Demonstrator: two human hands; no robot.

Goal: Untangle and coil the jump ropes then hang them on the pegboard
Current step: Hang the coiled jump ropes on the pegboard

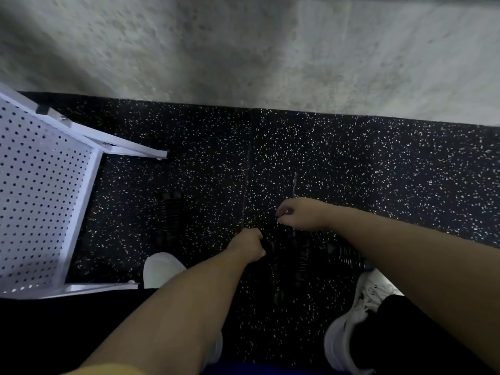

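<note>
- The grey wall (243, 44) fills the top of the frame, and the black speckled floor mat (378, 163) runs up against it. You are bent low over the mat, most likely because the ropes lie down there.
- The white pegboard (40, 185) stands at the left of the frame on its white frame. It is near you, so I think the walk to hang things will be short. I see nothing hanging on the part that shows.
- Your white shoes (354, 320) sit at the bottom of the frame, one on each side of the pile, so the pile is between your feet.
- The jump ropes (319, 253) are a dark, beaded heap in the lower middle of the frame. They look tangled and not yet coiled. Another dark bunch (170, 209) lies left of the middle; it is too blurry to name.
- Your left hand (250, 244) is curled tight at the heap's left edge, seemingly gripping a rope.
- Your right hand (297, 213) is just above the heap, fingers curled as if pinching a strand to pull it free. The strand itself is too dark to see.
</note>
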